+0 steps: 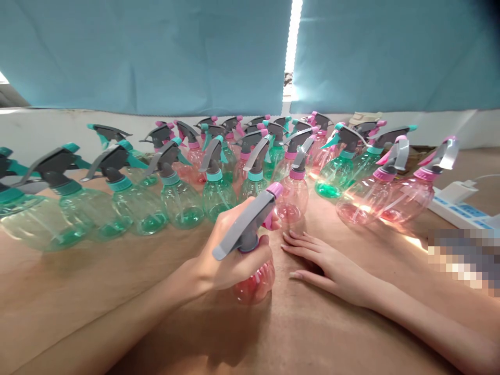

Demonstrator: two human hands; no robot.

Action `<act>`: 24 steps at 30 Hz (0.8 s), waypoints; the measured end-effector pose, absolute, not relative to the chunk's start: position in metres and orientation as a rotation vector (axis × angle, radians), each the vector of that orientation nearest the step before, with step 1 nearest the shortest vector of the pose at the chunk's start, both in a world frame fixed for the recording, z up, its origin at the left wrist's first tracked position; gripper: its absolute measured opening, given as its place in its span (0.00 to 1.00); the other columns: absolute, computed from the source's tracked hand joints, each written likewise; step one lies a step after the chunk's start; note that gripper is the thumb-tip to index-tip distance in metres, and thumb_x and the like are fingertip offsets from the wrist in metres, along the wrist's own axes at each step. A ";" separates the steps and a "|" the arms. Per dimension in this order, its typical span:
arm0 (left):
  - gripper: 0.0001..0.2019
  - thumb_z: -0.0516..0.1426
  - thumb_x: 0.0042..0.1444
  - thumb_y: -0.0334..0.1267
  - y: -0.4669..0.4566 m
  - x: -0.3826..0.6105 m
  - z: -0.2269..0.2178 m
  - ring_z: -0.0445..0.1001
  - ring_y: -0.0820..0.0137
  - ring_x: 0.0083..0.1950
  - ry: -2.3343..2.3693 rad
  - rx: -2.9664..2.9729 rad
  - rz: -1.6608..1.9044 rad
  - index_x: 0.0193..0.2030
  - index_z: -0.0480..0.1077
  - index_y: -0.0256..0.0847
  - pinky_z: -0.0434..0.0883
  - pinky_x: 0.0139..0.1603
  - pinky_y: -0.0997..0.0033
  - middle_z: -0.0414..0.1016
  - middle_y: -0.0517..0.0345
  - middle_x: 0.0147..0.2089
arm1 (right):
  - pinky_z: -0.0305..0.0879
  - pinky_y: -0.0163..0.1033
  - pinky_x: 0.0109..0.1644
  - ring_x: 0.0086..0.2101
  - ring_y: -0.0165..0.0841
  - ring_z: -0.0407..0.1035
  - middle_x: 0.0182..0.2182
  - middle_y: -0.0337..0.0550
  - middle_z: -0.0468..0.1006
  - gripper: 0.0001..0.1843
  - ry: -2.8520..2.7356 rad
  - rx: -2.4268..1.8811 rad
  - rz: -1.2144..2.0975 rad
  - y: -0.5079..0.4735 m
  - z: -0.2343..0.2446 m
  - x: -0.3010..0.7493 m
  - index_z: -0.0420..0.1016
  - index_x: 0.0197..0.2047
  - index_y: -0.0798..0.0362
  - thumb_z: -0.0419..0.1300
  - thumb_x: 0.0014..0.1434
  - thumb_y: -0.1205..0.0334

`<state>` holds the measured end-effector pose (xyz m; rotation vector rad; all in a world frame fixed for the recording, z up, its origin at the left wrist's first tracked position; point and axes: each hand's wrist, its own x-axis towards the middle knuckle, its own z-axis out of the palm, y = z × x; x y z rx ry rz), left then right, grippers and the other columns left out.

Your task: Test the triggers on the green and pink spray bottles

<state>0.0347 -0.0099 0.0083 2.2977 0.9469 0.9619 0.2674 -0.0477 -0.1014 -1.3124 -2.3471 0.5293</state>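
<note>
Left hand is clamped round the neck of a pink spray bottle, near the middle of the table's front edge. The bottle is slightly tilted, its base apparently on the surface. The grey trigger head has its nozzle aimed at the far edge.

Right hand lies flat just beside it, fingers loose, holding nothing.

Green spray bottles and standing pink bottles crowd the far edge. A power strip sits at the right edge.

Judgement: keep the grip snug on the neck, steady the base with the free hand, and keep the nozzle off the power strip (contents not discernible).

Bare forearms; long nails on right hand.
</note>
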 end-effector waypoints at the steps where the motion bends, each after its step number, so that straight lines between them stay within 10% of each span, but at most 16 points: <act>1: 0.08 0.50 0.49 0.29 -0.009 0.035 0.008 0.62 0.72 0.24 0.928 2.269 0.968 0.35 0.63 0.44 0.62 0.27 0.70 0.62 0.66 0.24 | 0.50 0.57 0.69 0.65 0.44 0.53 0.66 0.46 0.61 0.31 -2.346 -1.312 0.531 -0.048 -0.101 0.267 0.59 0.68 0.47 0.55 0.65 0.46; 24: 0.07 0.55 0.48 0.33 0.003 0.038 -0.010 0.64 0.71 0.27 0.773 2.132 1.031 0.30 0.58 0.45 0.68 0.30 0.69 0.66 0.62 0.31 | 0.51 0.57 0.68 0.65 0.44 0.55 0.65 0.46 0.62 0.31 -2.328 -1.297 0.530 -0.048 -0.103 0.268 0.59 0.68 0.46 0.55 0.65 0.45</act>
